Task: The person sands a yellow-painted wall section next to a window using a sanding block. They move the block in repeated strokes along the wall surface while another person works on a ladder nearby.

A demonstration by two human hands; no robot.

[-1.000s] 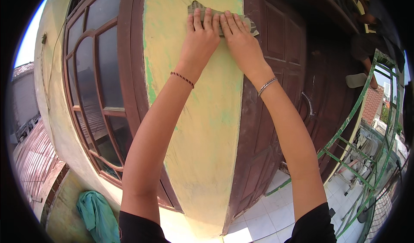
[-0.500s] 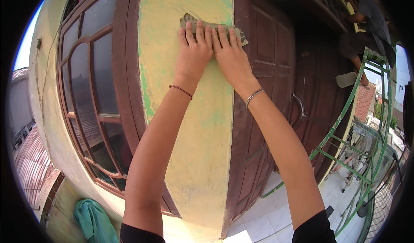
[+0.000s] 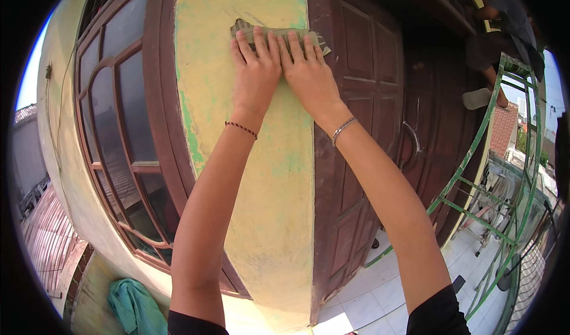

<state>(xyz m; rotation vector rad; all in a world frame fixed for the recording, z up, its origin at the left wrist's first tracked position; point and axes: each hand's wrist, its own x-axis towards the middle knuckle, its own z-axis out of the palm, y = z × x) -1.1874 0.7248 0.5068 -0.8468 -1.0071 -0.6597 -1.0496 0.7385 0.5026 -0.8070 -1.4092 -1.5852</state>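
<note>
Grey sandpaper sheet (image 3: 279,33) on yellow wall (image 3: 267,174), left hand (image 3: 255,73), right hand (image 3: 309,76) pressing flat-fingered

We've got both arms stretched up, L hand (image 3: 254,73) & R hand (image 3: 310,76) side by side, thumbs touching, palms flat, fingers spread & pressing forward.

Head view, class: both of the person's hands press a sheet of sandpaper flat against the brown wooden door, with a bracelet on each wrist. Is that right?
Not quite. The head view shows the left hand and right hand pressing the sheet of sandpaper against the yellow wall strip between the window and the brown wooden door, not against the door. Each wrist does wear a bracelet.
</note>
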